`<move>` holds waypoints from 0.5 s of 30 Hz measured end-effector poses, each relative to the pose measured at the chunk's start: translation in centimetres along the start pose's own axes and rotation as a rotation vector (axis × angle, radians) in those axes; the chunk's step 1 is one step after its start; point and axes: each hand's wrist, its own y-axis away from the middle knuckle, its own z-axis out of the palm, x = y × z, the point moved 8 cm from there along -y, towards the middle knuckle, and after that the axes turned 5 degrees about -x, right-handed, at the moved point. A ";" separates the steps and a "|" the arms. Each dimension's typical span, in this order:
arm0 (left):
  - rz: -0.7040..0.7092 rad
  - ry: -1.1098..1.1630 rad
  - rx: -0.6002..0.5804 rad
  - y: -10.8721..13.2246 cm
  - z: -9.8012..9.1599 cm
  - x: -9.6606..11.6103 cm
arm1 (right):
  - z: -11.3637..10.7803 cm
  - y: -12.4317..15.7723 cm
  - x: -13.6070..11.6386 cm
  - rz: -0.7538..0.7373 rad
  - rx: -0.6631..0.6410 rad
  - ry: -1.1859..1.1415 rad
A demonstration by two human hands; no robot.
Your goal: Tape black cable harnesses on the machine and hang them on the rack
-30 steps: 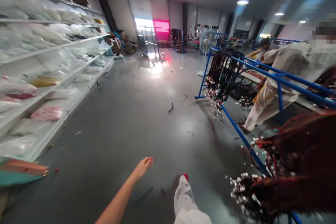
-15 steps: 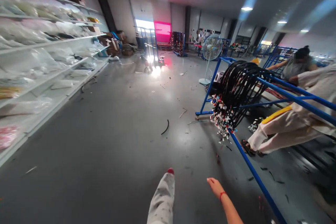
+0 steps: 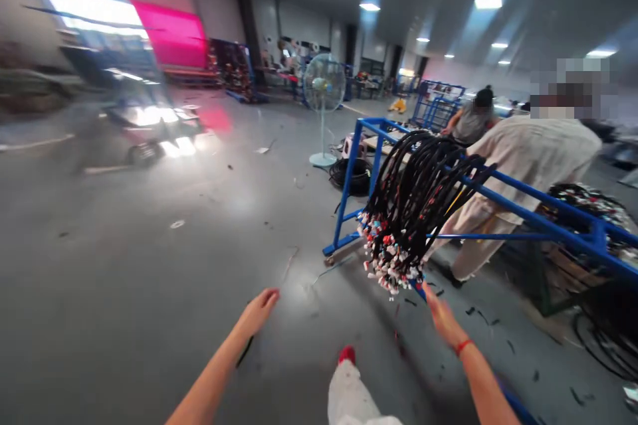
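Observation:
My left hand [image 3: 262, 309] is held out over the floor, fingers loosely bent and slightly blurred, with nothing seen in it. Nearer the rack is my right hand [image 3: 443, 319], its fingers stretched out and a red band on the wrist; it looks empty. Just beyond it, a thick bundle of black wire harnesses [image 3: 411, 176] hangs over a blue metal rack [image 3: 528, 212]. White, red and blue connectors [image 3: 391, 255] dangle at the bundle's lower ends. I cannot tell whether my right fingertips touch them. My foot in a red shoe [image 3: 347, 354] shows below.
Behind the rack stands a person in light clothes [image 3: 538, 146], with another person in grey [image 3: 471, 121] farther back. A standing fan [image 3: 323, 83] and a black cable coil [image 3: 351, 176] are past the rack's end. Scraps [image 3: 178, 224] litter the grey floor [image 3: 164, 292].
My view has turned right and the rack is closer. My left hand has come into view. My right hand has risen toward the hanging connectors. The shelves on the left have left the picture.

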 end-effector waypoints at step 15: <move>0.850 -0.082 -0.277 -21.4 -3.1 34.5 | -27.1 -14.2 -19.4 -0.242 0.777 0.607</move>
